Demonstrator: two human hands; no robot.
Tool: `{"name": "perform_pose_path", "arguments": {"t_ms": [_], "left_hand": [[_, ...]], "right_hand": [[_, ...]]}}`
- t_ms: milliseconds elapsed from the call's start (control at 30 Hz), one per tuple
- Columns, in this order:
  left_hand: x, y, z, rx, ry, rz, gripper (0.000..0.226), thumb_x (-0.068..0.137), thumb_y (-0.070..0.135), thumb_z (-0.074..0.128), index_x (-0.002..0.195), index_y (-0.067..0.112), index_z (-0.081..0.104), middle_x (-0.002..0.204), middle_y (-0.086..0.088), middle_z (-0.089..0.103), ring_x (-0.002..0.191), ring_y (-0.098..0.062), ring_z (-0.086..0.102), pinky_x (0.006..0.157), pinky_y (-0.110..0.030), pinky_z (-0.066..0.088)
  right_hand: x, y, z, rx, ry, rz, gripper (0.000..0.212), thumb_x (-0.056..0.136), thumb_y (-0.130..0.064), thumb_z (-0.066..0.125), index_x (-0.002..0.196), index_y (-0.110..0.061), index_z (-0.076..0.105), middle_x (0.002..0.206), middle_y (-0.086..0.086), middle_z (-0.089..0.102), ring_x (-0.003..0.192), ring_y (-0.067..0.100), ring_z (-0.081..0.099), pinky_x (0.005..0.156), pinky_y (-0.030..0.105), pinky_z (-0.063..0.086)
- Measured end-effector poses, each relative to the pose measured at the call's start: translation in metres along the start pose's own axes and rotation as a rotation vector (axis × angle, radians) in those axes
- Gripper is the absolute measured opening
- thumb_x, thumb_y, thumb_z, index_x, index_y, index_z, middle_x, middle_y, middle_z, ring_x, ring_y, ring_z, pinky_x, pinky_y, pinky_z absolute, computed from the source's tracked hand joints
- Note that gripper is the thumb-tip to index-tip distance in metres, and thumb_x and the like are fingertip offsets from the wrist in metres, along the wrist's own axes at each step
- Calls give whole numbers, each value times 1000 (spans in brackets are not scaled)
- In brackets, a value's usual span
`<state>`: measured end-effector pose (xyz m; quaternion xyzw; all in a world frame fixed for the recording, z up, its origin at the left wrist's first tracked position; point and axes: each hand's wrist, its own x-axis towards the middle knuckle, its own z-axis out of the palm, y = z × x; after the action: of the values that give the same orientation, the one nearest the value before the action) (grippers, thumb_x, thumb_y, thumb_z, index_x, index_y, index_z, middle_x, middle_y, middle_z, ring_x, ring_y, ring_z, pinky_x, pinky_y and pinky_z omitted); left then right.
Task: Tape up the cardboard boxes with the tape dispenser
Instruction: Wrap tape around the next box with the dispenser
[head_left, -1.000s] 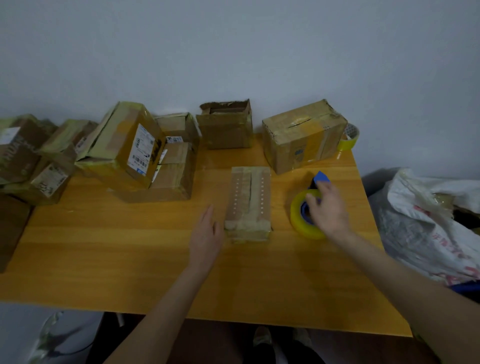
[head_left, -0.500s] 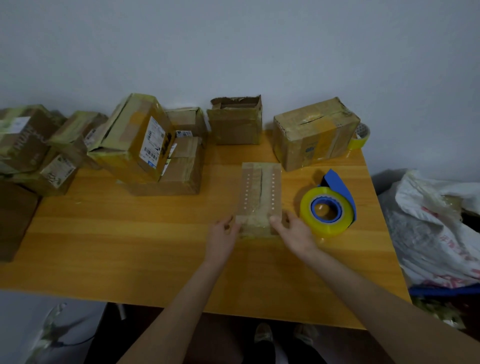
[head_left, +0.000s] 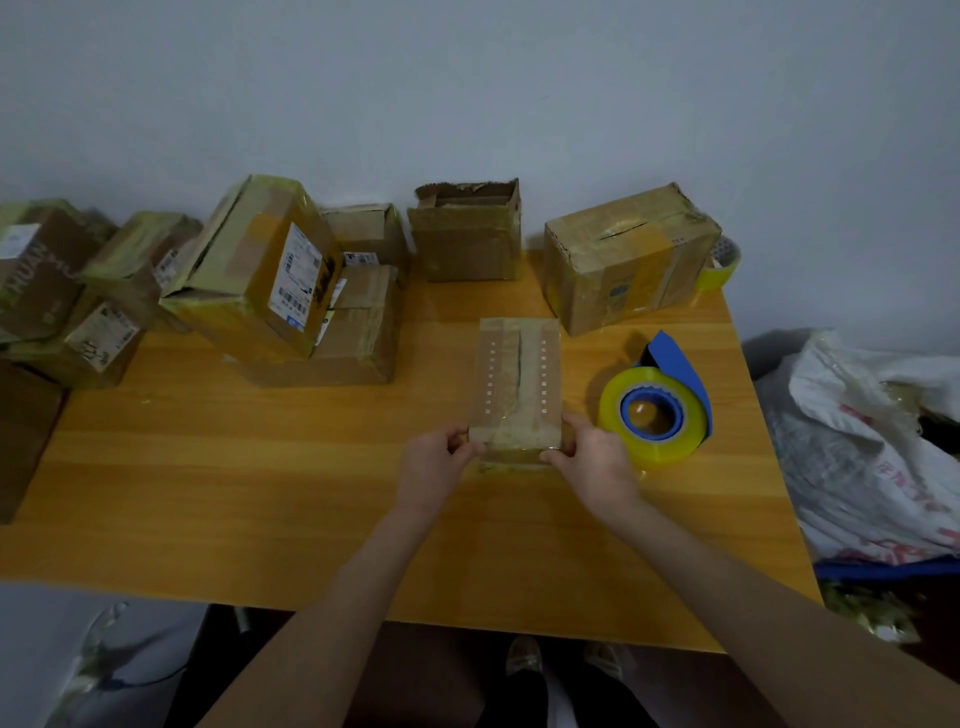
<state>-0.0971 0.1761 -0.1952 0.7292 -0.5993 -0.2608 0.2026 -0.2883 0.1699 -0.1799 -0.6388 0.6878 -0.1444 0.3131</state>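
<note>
A small flat cardboard box with tape along its top seam lies in the middle of the wooden table. My left hand grips its near left corner and my right hand grips its near right corner. The blue tape dispenser with its yellow tape roll lies on the table just right of the box, beside my right hand and untouched.
Several taped cardboard boxes stand along the back and left of the table, with an open-topped box and a larger box at the back. A spare tape roll sits behind it. White plastic bags lie to the right.
My right hand left the tape dispenser and moved to the small box. My left hand closed in too, and both now hold the box's near corners.
</note>
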Motion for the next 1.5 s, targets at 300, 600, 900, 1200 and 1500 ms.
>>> {"name": "perform_pose_path", "arguments": {"t_ms": [300, 600, 900, 1200, 1500], "left_hand": [[7, 13, 15, 204, -44, -5, 65, 74, 47, 76, 119, 12, 45, 115, -1, 49, 98, -19, 56, 76, -30, 50], [18, 1, 24, 58, -74, 47, 82, 80, 34, 73, 147, 9, 32, 109, -14, 68, 95, -29, 65, 80, -36, 51], [20, -1, 16, -20, -167, 68, 72, 87, 21, 69, 149, 15, 31, 118, -7, 66, 104, -21, 63, 77, -13, 41], [14, 0, 16, 90, -108, 48, 57, 92, 13, 62, 143, 23, 40, 112, -4, 69, 98, -22, 64, 83, -36, 54], [28, 18, -1, -202, -181, -218, 45, 99, 2, 36, 144, 10, 42, 142, -7, 50, 114, -21, 56, 84, -22, 44]], "right_hand": [[15, -5, -1, -262, -52, 29, 88, 74, -63, 70, 138, -17, 30, 111, 5, 64, 97, 26, 66, 67, 32, 52], [32, -2, -4, -322, -147, -134, 79, 88, -48, 62, 148, -18, 21, 113, 13, 64, 101, 29, 63, 75, 35, 47], [33, 4, -14, -306, -202, -169, 78, 91, -39, 64, 151, -21, 18, 114, 13, 65, 103, 29, 62, 74, 33, 46], [35, 1, -12, -255, -209, -143, 73, 89, -30, 68, 146, -23, 22, 112, 13, 67, 99, 30, 64, 79, 39, 54], [43, -1, -30, -37, -149, -18, 72, 87, -55, 61, 143, -19, 35, 127, 5, 61, 110, 25, 61, 84, 38, 52]]}}
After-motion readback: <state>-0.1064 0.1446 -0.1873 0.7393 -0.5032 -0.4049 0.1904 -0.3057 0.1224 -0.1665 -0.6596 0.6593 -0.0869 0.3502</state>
